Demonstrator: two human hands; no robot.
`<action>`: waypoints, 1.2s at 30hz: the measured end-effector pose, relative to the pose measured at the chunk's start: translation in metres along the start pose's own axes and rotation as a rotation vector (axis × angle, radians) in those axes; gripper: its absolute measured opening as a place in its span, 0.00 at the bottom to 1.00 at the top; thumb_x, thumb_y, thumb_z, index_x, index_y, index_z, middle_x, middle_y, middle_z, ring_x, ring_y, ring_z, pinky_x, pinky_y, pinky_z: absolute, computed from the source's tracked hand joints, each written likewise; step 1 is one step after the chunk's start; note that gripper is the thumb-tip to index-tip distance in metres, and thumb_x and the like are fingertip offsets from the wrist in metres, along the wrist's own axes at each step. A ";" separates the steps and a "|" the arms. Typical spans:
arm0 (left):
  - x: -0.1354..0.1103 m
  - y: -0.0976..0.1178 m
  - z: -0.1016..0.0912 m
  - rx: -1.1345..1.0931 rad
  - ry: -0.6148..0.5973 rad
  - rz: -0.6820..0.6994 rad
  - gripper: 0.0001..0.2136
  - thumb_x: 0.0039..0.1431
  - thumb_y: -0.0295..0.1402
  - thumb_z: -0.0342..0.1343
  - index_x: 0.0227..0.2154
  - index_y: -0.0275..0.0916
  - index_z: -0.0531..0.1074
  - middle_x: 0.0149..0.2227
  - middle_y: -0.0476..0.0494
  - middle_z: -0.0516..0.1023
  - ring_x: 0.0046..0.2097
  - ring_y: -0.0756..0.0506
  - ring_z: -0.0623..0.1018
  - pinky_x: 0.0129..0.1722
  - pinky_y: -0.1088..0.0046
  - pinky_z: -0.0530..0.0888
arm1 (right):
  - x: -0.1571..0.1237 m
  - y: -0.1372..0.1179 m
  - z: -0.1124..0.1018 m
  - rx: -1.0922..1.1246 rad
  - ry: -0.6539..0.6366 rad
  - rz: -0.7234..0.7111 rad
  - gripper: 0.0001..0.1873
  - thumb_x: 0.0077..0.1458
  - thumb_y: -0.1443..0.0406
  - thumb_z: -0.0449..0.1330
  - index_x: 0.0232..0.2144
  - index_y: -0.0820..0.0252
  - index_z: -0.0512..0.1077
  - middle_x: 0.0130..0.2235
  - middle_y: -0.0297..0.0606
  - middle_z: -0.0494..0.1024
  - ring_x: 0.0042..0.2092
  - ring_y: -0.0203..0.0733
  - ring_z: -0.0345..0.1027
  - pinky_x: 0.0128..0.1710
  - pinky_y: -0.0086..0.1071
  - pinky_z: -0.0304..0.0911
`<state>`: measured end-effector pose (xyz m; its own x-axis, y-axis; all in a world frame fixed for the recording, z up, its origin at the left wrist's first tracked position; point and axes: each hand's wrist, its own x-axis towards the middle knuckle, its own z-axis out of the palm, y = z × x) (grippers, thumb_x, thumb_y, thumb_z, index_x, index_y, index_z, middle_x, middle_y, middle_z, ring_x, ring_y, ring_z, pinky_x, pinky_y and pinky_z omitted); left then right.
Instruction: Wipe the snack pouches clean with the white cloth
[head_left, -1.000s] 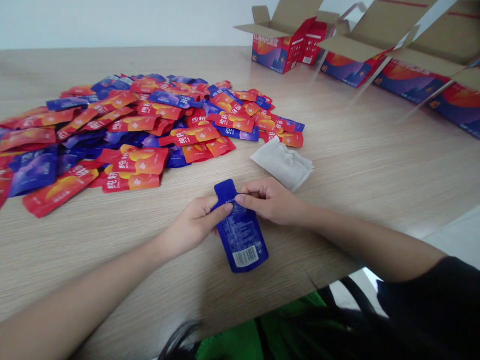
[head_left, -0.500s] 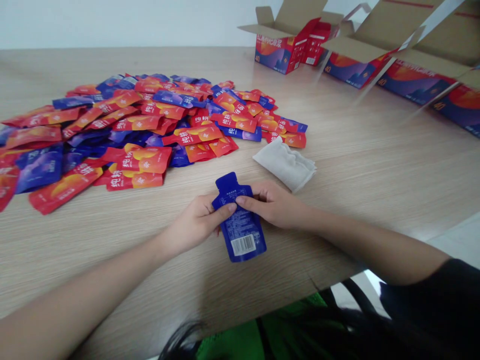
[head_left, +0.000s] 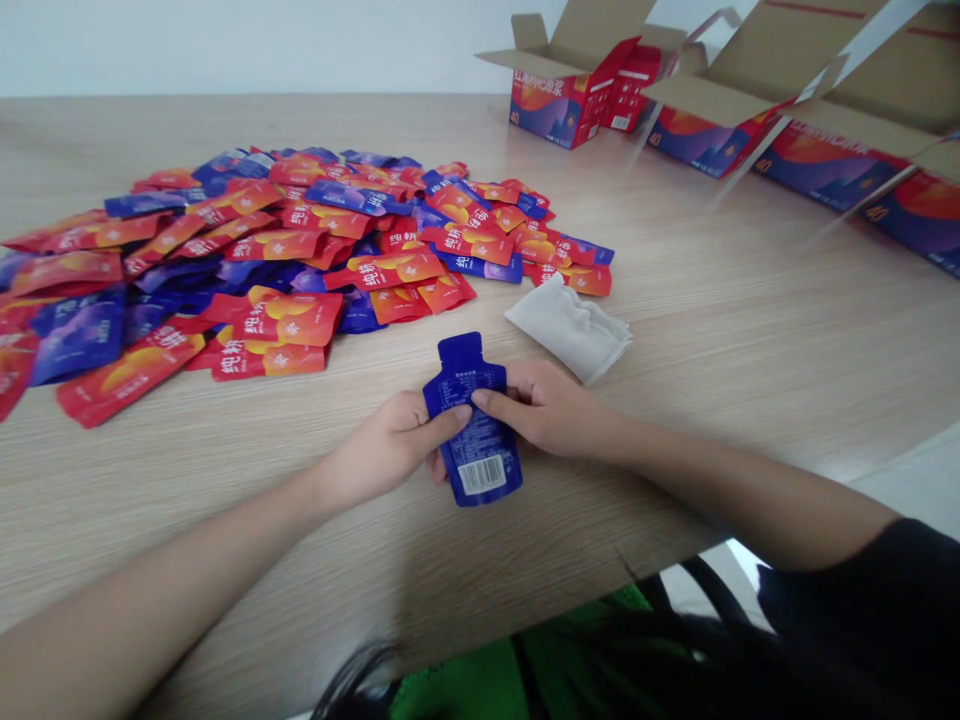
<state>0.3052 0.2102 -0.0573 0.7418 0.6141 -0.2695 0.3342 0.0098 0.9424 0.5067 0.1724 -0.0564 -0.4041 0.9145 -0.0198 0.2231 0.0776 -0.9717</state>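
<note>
A blue pouch point(head_left: 480, 440) with a narrow neck is held between both hands above the front part of the table, its printed back and white barcode toward me. My left hand point(head_left: 394, 440) grips its left edge, thumb pressed on the front and fingers behind. From the right, my right hand point(head_left: 551, 408) pinches the other edge, its thumb tip near the left one. The fingers behind the pouch are mostly hidden. A folded white cloth point(head_left: 571, 328) lies just beyond my right hand.
A wide heap of red and blue pouches point(head_left: 300, 225) covers the table's left and middle. Several open cardboard boxes point(head_left: 547, 105) stand along the back right. The wooden table's point(head_left: 600, 590) near edge runs close to my body.
The pouch has tipped slightly: its neck now stands straighter and its bottom edge sits higher. Both hands keep their grip in nearly the same place.
</note>
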 end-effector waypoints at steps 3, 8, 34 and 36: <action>-0.001 -0.001 0.002 0.048 0.066 0.006 0.25 0.64 0.48 0.50 0.16 0.38 0.69 0.15 0.49 0.71 0.19 0.52 0.69 0.21 0.77 0.66 | -0.001 0.000 0.000 0.102 -0.085 0.094 0.11 0.63 0.58 0.56 0.37 0.60 0.70 0.28 0.32 0.75 0.25 0.34 0.67 0.23 0.28 0.65; 0.002 -0.001 0.003 0.006 0.044 0.000 0.23 0.64 0.46 0.50 0.17 0.37 0.70 0.16 0.50 0.71 0.19 0.53 0.69 0.21 0.78 0.67 | -0.003 -0.003 -0.001 0.082 -0.037 0.052 0.08 0.62 0.62 0.56 0.33 0.60 0.69 0.29 0.33 0.76 0.29 0.36 0.71 0.28 0.30 0.68; -0.002 0.001 0.008 0.027 0.187 0.050 0.23 0.63 0.46 0.51 0.15 0.39 0.67 0.14 0.51 0.68 0.17 0.53 0.66 0.17 0.79 0.63 | -0.001 -0.008 0.002 0.309 -0.378 0.401 0.23 0.58 0.49 0.61 0.43 0.63 0.75 0.31 0.37 0.79 0.25 0.32 0.72 0.22 0.24 0.69; -0.002 0.002 0.009 0.046 0.193 0.049 0.23 0.62 0.46 0.51 0.15 0.39 0.67 0.14 0.51 0.68 0.17 0.53 0.66 0.17 0.79 0.63 | 0.000 -0.006 0.003 0.337 -0.386 0.413 0.20 0.60 0.52 0.61 0.43 0.64 0.75 0.31 0.37 0.80 0.25 0.32 0.72 0.25 0.25 0.71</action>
<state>0.3095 0.2021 -0.0569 0.6339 0.7529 -0.1768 0.3302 -0.0568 0.9422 0.5030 0.1707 -0.0514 -0.6481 0.6292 -0.4291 0.1634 -0.4354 -0.8853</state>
